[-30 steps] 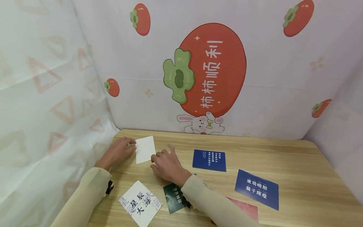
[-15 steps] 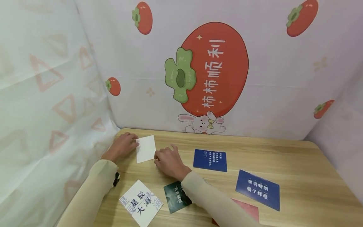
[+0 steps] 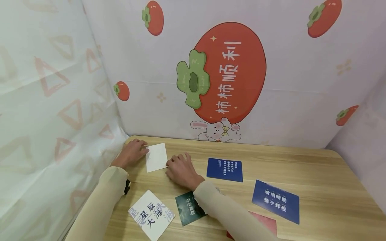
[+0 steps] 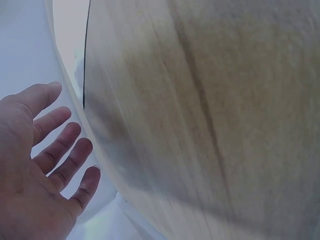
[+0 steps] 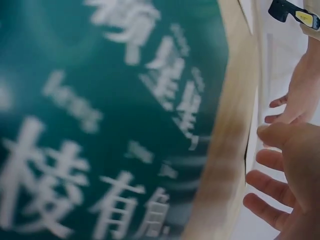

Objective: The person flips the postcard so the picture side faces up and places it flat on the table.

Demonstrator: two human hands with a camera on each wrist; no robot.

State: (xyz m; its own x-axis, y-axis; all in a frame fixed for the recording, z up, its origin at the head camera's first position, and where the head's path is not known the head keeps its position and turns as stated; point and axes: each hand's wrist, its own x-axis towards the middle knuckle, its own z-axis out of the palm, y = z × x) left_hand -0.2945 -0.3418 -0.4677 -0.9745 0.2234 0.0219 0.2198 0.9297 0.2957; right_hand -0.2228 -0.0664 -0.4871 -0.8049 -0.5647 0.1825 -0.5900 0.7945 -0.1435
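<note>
A blank white card (image 3: pixel 157 158) lies on the wooden table near its back left corner, between the two hands. My left hand (image 3: pixel 132 154) is at the card's left edge, fingertips right at its upper left side. Its fingers look loosely bent and spread in the left wrist view, beside the white card (image 4: pixel 70 40). At the card's lower right corner is my right hand (image 3: pixel 182 171), with fingers bent loosely. In the right wrist view the fingers of the right hand (image 5: pixel 285 175) hold nothing. Below the right wrist lies a dark green card (image 3: pixel 190 208), partly covered by the sleeve.
A white card with large black characters (image 3: pixel 151 215) lies at the front left. Two blue cards, one upper (image 3: pixel 224 170) and one lower (image 3: pixel 275 202), lie to the right. A red card (image 3: pixel 265 222) shows partly behind the right sleeve. A printed curtain (image 3: pixel 280 110) stands behind the table.
My left hand has shifted slightly forward along the white card's left side. My right hand has drawn slightly to the right, and the white card stays in place. The view shifts a little.
</note>
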